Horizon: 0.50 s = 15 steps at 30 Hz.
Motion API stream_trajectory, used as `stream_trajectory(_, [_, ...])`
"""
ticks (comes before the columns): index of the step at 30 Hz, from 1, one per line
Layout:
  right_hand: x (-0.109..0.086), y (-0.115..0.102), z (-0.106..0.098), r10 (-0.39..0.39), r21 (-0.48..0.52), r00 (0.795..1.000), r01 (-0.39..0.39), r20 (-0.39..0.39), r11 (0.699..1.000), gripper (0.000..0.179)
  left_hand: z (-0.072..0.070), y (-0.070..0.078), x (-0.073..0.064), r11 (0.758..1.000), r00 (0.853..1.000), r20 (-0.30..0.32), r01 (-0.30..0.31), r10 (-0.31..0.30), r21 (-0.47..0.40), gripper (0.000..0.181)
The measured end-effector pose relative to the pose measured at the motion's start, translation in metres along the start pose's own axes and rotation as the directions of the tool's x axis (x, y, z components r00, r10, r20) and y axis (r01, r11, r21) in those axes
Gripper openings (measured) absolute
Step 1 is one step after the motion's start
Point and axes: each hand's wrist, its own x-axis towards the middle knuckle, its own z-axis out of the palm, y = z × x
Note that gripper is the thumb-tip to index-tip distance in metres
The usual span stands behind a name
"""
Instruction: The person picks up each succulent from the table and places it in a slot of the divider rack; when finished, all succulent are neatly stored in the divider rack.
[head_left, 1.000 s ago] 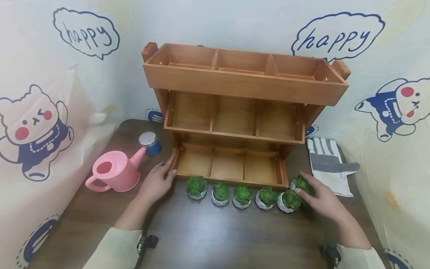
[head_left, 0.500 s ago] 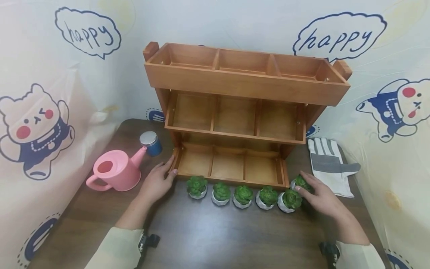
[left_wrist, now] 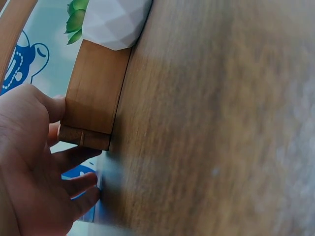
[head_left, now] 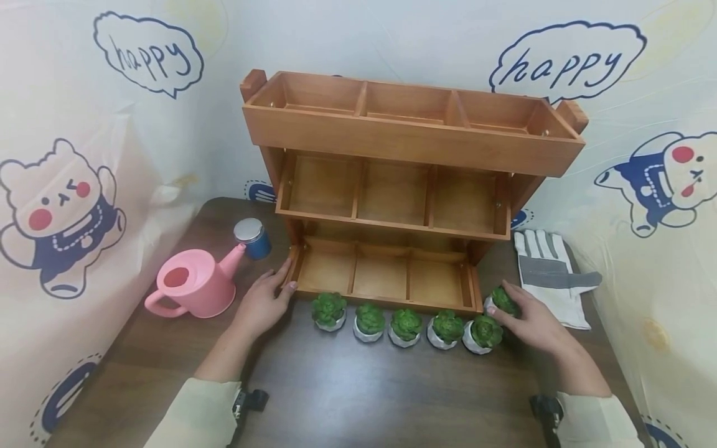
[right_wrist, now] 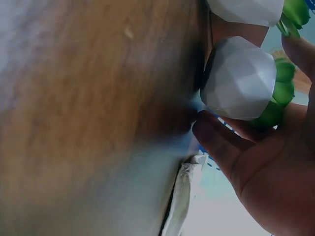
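My left hand rests at the left front corner of the wooden tiered shelf, thumb against the front and fingers along the side. In the left wrist view its outer fingers are spread and hold nothing. My right hand is around a small artificial succulent in a white faceted pot, at the shelf's right front corner. The thumb is on one side and the fingers on the other, partly hiding the green leaves. Beside it stands another potted succulent, the end of a row of several along the shelf's front.
On the left are a pink watering can and a blue jar with a silver lid. A white and grey work glove lies at the right. Behind the shelf hangs a printed cloth.
My right hand has closed in slightly on its potted succulent, with the thumb drawn nearer the pot. My left hand, the shelf and the other pots stay put; the view has shifted a little.
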Motion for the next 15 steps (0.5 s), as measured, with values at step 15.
stream_trajectory(15, [0.0063, 0.0026, 0.0035, -0.052, -0.015, 0.994, 0.051, -0.101, 0.999, 0.078, 0.0003, -0.0006, 0.001, 1.0, 1.0, 0.009, 0.011, -0.011, -0.026, 0.067])
